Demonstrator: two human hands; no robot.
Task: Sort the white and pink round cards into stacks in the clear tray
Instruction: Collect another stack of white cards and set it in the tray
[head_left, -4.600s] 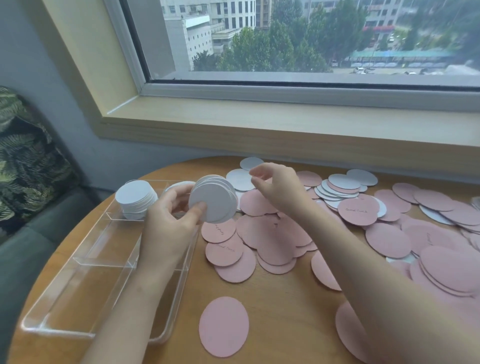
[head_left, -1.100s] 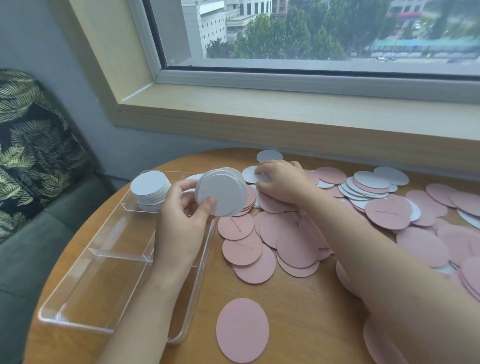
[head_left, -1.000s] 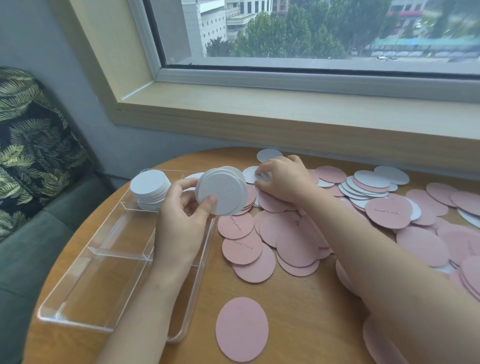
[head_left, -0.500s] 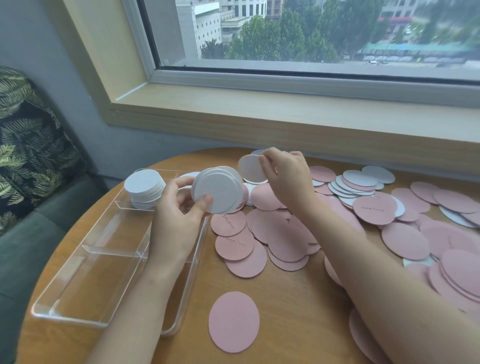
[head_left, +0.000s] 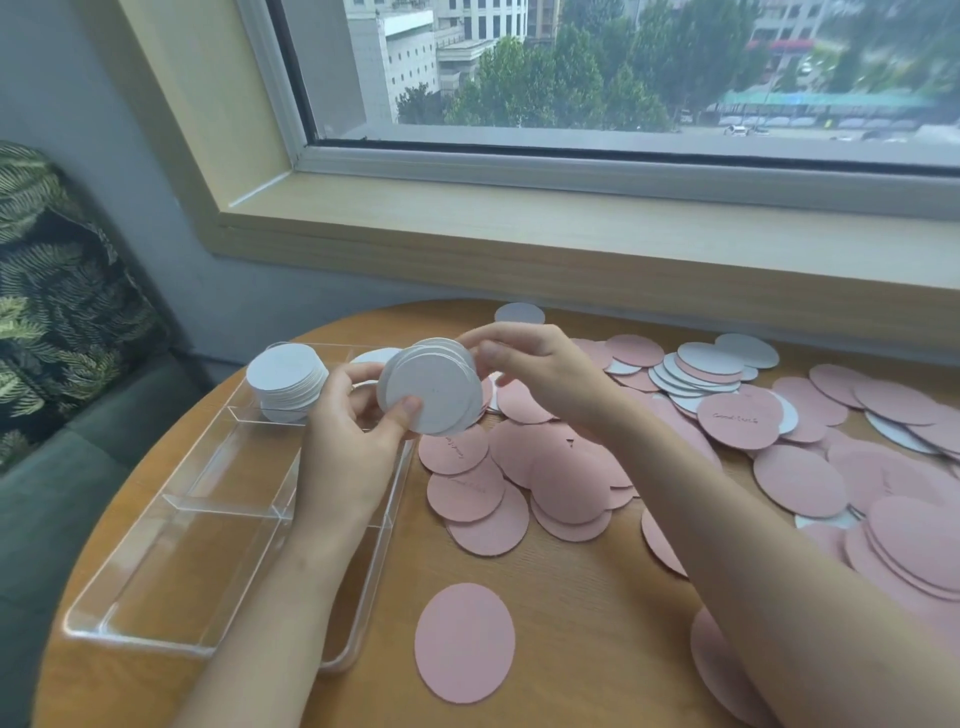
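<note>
Head view: half a second ago the right hand (head_left: 540, 374) was lifting a single white card off the spread; now it has brought that card to the back of the bundle of white cards (head_left: 431, 387) and its fingertips pinch the bundle's top edge. The left hand (head_left: 353, 431) still grips the bundle upright, thumb on its face, above the near edge of the clear tray (head_left: 208, 525). A stack of white cards (head_left: 288, 379) sits in the tray's far left compartment, as before; the nearer compartments show only the wood beneath. Pink cards (head_left: 550, 467) lie overlapped on the round wooden table (head_left: 582, 613), mixed with white ones farther right, and one pink card (head_left: 465, 642) lies alone near the front. Behind runs a pale window sill (head_left: 519, 228) under a window onto trees and buildings. A leaf-patterned cushion (head_left: 57, 312) rests on a green seat at left.
</note>
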